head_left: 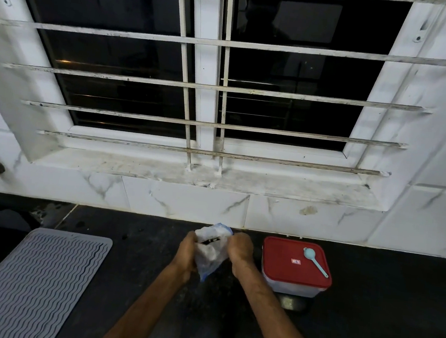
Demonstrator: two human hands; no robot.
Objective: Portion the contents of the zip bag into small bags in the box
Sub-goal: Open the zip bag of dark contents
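While left hand (187, 250) and right hand (241, 249) clutch the zip bag (211, 253), near worktop (150, 271) back edge, box (288, 269) beside, spoon (315, 262) on lid

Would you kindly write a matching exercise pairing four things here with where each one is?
Things
1. clear plastic zip bag with a blue edge
2. small light blue plastic spoon
3. grey wavy-ribbed mat
4. translucent rectangular box with a red lid

Places
A. lying on the box's lid
B. on the dark counter at the right
C. held between the left hand and right hand
D. flat at the counter's left

Pairs: 1-C, 2-A, 3-D, 4-B.
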